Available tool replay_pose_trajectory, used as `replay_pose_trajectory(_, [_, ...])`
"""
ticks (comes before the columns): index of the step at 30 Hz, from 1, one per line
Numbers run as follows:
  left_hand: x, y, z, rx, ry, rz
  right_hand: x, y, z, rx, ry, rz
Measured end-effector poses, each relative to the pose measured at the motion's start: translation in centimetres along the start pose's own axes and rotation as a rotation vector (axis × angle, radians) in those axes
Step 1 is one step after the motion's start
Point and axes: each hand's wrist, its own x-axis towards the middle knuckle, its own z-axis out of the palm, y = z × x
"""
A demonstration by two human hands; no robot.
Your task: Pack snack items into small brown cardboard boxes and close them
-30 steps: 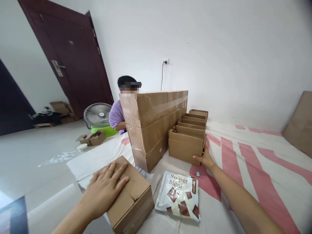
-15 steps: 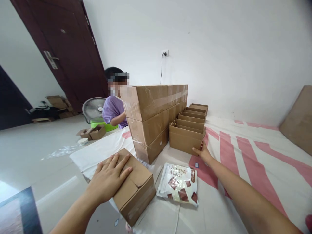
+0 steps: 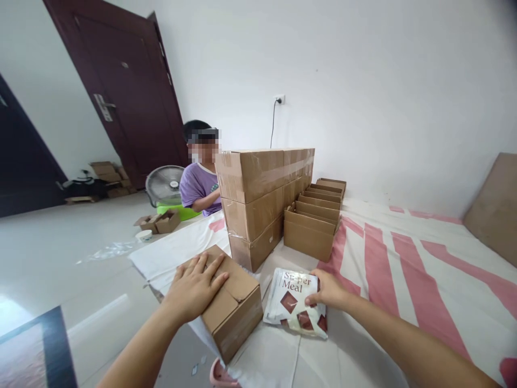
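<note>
My left hand [image 3: 196, 285] lies flat with spread fingers on top of a small closed cardboard box [image 3: 232, 310] near the sheet's corner. My right hand [image 3: 329, 291] rests on the right edge of a white "Super Meal" pouch [image 3: 293, 302] lying flat beside that box, fingers curled onto it. Just beyond stands a row of several open, empty cardboard boxes [image 3: 313, 229], apart from both hands.
A tall stack of taped cartons [image 3: 258, 205] stands left of the open boxes. A person in a purple shirt [image 3: 197, 186] sits behind it, near a fan [image 3: 163, 186] and small open boxes [image 3: 161, 222]. A pink-striped sheet [image 3: 404, 264] covers the floor; flat cardboard [image 3: 495, 207] leans at right.
My right hand left the nearest open box and came back onto the pouch. My left hand stayed on the closed box. The view shifted slightly.
</note>
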Motion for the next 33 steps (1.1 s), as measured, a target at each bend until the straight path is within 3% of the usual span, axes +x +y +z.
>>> replay_pose_trajectory(8, [0.1, -0.1, 0.1, 0.004, 0.0, -0.007, 4.4, -0.7, -3.7, -0.356, 0.329, -0.046])
replay_pose_trajectory(16, [-0.8, 1.2, -0.2, 0.002, -0.011, -0.003, 5.8, -1.5, -4.8, -0.587, 0.421, -0.083])
replay_pose_trajectory(22, [-3.0, 4.3, -0.7, -0.014, -0.032, 0.04, 4.8, -2.3, -5.2, -0.629, 0.426, -0.094])
replay_pose_trajectory(27, [-4.3, 8.1, -0.8, -0.035, -0.021, 0.077, 1.9, -2.2, -5.7, -0.626, 0.349, -0.105])
replay_pose_trajectory(33, [-5.2, 12.9, -0.4, -0.137, 0.011, 0.091, -1.5, -2.4, -8.1, -0.556, 0.295, -0.046])
